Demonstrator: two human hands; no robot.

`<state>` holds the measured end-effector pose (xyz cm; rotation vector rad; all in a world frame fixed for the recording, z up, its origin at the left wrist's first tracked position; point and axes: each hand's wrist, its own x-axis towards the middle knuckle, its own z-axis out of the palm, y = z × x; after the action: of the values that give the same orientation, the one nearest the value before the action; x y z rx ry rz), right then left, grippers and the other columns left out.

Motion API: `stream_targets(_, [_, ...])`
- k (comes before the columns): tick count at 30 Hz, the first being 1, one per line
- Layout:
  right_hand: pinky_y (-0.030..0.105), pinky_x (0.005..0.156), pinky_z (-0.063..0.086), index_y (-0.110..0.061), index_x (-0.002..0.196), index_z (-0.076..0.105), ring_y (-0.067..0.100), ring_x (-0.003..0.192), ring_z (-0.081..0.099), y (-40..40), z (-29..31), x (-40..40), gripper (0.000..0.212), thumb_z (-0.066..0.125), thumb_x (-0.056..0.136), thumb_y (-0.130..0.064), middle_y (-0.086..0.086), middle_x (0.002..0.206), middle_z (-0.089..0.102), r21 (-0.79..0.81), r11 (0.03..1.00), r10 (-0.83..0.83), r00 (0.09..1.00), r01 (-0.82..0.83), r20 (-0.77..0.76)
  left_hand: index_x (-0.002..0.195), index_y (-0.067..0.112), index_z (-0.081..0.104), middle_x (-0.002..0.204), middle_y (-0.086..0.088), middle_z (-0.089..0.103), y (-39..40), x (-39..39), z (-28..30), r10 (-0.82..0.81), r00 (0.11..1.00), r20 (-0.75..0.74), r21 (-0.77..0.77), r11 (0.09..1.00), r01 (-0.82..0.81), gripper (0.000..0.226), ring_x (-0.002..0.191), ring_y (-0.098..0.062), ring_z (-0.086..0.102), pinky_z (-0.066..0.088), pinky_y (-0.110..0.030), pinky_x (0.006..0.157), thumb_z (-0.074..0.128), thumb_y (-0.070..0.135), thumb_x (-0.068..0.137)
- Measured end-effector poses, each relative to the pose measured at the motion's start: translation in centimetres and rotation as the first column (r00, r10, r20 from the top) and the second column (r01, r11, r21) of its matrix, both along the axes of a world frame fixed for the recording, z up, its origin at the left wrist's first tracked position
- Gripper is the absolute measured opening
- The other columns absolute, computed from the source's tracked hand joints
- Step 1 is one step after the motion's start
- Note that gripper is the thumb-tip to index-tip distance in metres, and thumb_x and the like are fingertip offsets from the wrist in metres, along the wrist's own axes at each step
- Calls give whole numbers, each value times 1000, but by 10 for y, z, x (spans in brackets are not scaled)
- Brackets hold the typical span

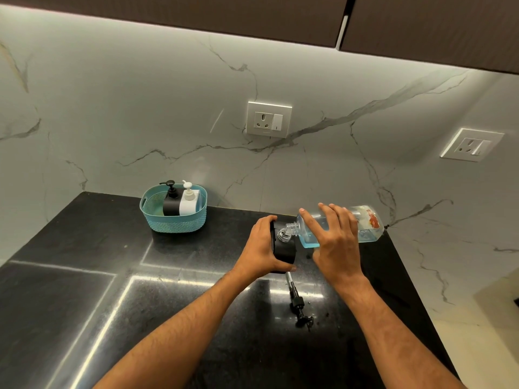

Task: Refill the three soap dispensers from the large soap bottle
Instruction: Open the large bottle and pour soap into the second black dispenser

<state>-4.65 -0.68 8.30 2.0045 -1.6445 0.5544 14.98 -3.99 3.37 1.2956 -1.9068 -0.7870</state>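
Counter (84,304): polished black stone, speckled, glossy.
Large soap bottle (362,224): clear plastic, tipped nearly flat, blue liquid pooled at the neck; right hand (337,240) wrapped over it.
Black dispenser (283,248): matte, squat, open-topped, left hand (262,248) clamped round it, bottle mouth right at its opening.
Basket (174,220): teal, woven-look, holds two dispensers.
Pump (297,301): lying loose nearby.
Risk: narrow opening, sudden gush, soap spills!

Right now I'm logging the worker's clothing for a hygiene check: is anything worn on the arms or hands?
Nothing visible. The left hand and right hand are bare, with no gloves, rings or watch, and both forearms are uncovered to the frame's edge, with no sleeves in view.
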Motion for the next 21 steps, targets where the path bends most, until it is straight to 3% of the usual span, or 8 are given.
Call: stream_targets(21, [54,112,36,-25,148,55,40,132,47,-5,-1,0,95,88,63,1,20,139,56,6,1000,11,1000,-11,-13,154,15,31,150,1,40,-2,1,0,7,1000,14,17,1000,-7,129,137,-14,40,36,-23,114,103,42,51])
